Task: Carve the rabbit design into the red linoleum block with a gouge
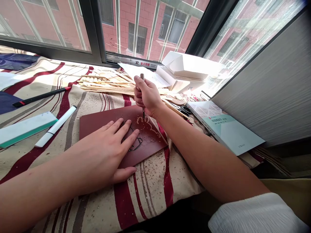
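Red-brown lino block [104, 118] is being pressed flat under the spread left hand [107, 152] (fingertips [136, 132] near the cuts [145, 122]), while the separate right hand [145, 97] is fisting an upright carving gouge [143, 111].

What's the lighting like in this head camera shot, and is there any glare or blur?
Head view: bright daylight through the window causes glare, washing out the white box; the wide lens visibly bends the window frame; the right hand, gouge and red block look sharp, with no clear motion blur.
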Demonstrator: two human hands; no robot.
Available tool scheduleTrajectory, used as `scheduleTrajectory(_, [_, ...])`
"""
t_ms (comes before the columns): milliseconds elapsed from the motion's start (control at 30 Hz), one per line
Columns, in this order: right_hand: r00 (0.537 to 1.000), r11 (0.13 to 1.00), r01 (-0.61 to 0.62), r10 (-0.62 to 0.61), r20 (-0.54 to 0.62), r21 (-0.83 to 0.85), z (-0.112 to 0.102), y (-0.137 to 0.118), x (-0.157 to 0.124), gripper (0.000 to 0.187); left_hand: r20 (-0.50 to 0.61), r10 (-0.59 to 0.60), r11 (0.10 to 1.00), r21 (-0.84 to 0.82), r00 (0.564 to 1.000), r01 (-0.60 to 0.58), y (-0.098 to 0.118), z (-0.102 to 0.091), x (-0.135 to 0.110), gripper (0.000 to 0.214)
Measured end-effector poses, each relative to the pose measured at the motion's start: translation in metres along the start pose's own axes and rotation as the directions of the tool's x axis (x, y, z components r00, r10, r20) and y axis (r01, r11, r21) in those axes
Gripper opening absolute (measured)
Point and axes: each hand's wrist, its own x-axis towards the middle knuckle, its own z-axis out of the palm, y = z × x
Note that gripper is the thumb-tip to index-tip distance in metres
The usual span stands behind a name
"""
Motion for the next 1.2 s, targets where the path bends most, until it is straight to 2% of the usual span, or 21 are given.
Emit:
scheduleTrajectory(167, [0.999,1.000,-0.026,0.026,0.024,-0.011,0.005,0.000,0.001,0.043,0.020,-0.006,1.000,0.015,1.000,0.006,0.002,-0.004,0.002,0.086])
scheduleTrajectory(333, [0.989,0.993,-0.120,0.119,0.085,0.007,0.010,-0.003,0.001,0.048,0.010,-0.010,1.000,0.001,1.000,0.010,0.002,-0.003,0.002,0.087])
scheduleTrajectory(500, [0.970,0.971,-0.236,0.237,-0.042,0.036,0.006,0.002,0.009,0.052,-0.077,-0.012,1.000,-0.013,0.997,0.011,0.000,0.007,-0.001,0.087])
scheduleTrajectory(633, [0.963,0.979,-0.206,0.203,-0.176,0.001,0.006,0.008,0.015,0.048,-0.191,0.003,1.000,-0.009,0.981,-0.004,0.000,0.019,-0.002,0.085])
scheduleTrajectory(700, [0.961,0.982,-0.191,0.187,-0.204,0.000,0.006,0.008,0.014,0.048,-0.262,0.016,1.000,0.011,0.965,-0.014,0.000,0.023,-0.003,0.084])
scheduleTrajectory(733, [0.966,0.981,-0.194,0.192,-0.172,0.006,0.006,0.007,0.012,0.049,-0.283,0.024,1.000,0.023,0.959,-0.018,0.000,0.025,-0.003,0.084])
scheduleTrajectory(800, [0.980,0.980,-0.197,0.197,-0.001,0.015,0.006,0.003,0.007,0.051,-0.301,0.033,0.999,0.045,0.953,-0.020,-0.001,0.025,-0.003,0.083])
scheduleTrajectory(867, [0.963,0.983,-0.183,0.177,0.204,0.014,0.005,-0.001,0.003,0.053,-0.294,0.034,0.998,0.058,0.955,-0.018,-0.001,0.024,-0.004,0.083])
scheduleTrajectory(933, [0.937,0.984,-0.176,0.167,0.307,0.002,0.006,-0.003,0.000,0.054,-0.283,0.032,0.998,0.060,0.958,-0.015,-0.001,0.022,-0.004,0.084])
scheduleTrajectory(967, [0.936,0.983,-0.181,0.176,0.304,-0.011,0.006,-0.003,0.000,0.054,-0.277,0.031,0.998,0.059,0.960,-0.016,0.000,0.021,-0.004,0.084])
scheduleTrajectory(1033, [0.957,0.982,-0.184,0.187,0.222,-0.034,0.007,0.000,0.002,0.054,-0.279,0.031,0.998,0.061,0.960,-0.015,0.000,0.021,-0.004,0.084])
scheduleTrajectory(1133, [0.993,0.991,-0.117,0.116,-0.016,-0.063,0.004,0.008,0.010,0.048,-0.306,0.043,0.997,0.068,0.951,-0.024,0.000,0.024,-0.004,0.083])
scheduleTrajectory(1200, [0.989,0.989,-0.099,0.086,-0.117,-0.109,0.002,0.012,0.015,0.044,-0.330,0.052,0.997,0.074,0.943,-0.029,-0.001,0.026,-0.004,0.083])
